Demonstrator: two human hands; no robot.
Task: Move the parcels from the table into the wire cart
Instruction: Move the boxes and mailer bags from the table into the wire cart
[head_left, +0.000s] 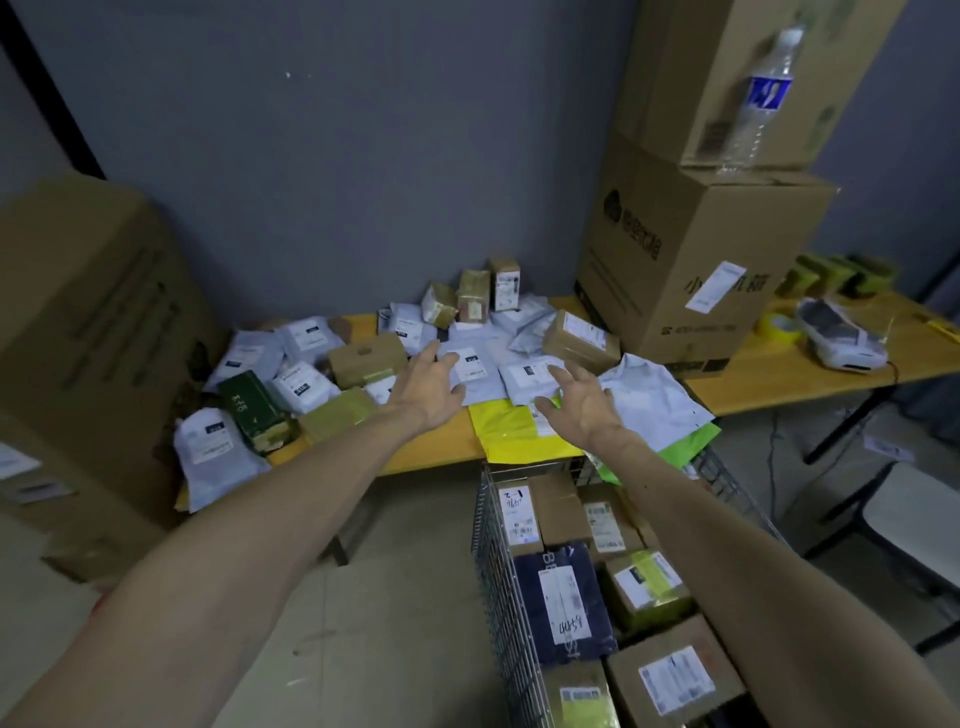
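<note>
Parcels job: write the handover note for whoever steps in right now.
Left hand: open, fingers spread, holding nothing, over the white bags mid-table.
Right hand: open, empty, beside it over the same bags.
Done: the wire cart at the table's front edge already holds several boxes and a dark blue bag.
Left: on the table lie the white bags, brown boxes, a green box and a yellow bag, all to move.
</note>
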